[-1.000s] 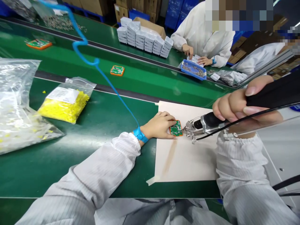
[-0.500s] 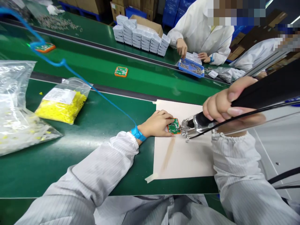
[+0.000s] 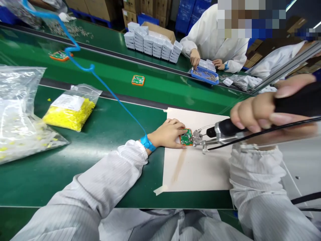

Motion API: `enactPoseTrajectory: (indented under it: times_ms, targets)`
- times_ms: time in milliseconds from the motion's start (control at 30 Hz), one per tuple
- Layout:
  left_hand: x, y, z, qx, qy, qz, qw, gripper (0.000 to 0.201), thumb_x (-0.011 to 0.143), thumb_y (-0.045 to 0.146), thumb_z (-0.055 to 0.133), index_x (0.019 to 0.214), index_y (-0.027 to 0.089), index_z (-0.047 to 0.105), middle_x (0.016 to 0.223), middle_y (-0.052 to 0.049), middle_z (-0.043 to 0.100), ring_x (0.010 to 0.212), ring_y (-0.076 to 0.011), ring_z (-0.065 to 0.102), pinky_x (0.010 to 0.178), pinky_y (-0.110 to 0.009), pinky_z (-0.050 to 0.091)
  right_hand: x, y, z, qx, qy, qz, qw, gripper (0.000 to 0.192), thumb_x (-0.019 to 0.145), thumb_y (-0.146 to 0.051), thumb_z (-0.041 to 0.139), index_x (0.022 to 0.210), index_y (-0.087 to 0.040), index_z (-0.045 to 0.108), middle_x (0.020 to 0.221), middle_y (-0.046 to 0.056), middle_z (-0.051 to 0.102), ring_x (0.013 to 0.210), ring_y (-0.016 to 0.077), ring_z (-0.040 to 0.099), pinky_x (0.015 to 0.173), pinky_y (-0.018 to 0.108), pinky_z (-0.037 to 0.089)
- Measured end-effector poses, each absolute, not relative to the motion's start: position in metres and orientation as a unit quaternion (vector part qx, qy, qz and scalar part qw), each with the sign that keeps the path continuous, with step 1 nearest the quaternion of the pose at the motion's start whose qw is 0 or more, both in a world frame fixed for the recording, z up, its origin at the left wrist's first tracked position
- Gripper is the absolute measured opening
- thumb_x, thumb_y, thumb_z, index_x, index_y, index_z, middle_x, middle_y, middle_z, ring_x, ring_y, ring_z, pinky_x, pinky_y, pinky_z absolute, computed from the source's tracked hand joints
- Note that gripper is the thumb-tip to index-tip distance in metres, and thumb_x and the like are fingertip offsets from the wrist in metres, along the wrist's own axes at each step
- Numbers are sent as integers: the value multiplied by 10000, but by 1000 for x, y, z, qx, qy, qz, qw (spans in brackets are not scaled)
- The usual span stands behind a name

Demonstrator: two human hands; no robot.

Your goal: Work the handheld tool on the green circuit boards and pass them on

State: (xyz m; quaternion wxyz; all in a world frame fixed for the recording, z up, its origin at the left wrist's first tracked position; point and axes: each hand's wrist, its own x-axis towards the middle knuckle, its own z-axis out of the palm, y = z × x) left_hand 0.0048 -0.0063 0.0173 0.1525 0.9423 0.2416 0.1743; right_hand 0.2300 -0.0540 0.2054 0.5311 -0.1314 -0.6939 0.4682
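Observation:
A green circuit board in an orange frame (image 3: 186, 137) lies on a white sheet (image 3: 198, 170) taped to the bench. My left hand (image 3: 169, 133), with a blue strap at its wrist, grips the board by its left side between thumb and fingers. My right hand (image 3: 260, 108) is wrapped round a black electric screwdriver (image 3: 225, 129), held slanting in from the right. Its metal tip assembly (image 3: 198, 136) is at the board's right edge; whether the bit touches a screw cannot be made out.
Left of me are a bag of yellow parts (image 3: 71, 110) and a larger clear bag (image 3: 22, 117). A blue coiled cord (image 3: 110, 88) crosses the view. Boards ride the green belt (image 3: 160, 90). Opposite, a co-worker (image 3: 208, 43) handles a blue tray (image 3: 204, 76) beside stacked white cases (image 3: 152, 45).
My right hand and the screwdriver's rear have swung right and slightly up, the tip staying by the board. On the belt, the boards have shifted right. My left hand stays put.

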Motion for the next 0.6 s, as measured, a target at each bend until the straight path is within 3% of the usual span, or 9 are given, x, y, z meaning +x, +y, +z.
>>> enactPoseTrajectory:
  times_ms: [300, 600]
  targets:
    - [6, -8, 21, 940, 249, 167, 160, 741, 844, 698, 732, 1419, 238, 644, 1395, -87, 640, 1261, -323, 506, 1062, -454, 360, 207, -46, 188, -109, -704, 494, 499, 169, 824, -123, 599, 929, -215, 504, 521, -74, 336, 389, 79, 385, 436, 249, 436]
    - [5, -8, 21, 940, 250, 167, 158, 747, 852, 713, 712, 1426, 243, 638, 1391, -94, 639, 1263, -334, 501, 1058, -461, 357, 213, -36, 188, -113, -709, 511, 473, 219, 802, -113, 630, 972, -240, 576, 528, -62, 353, 405, 109, 424, 435, 271, 447]
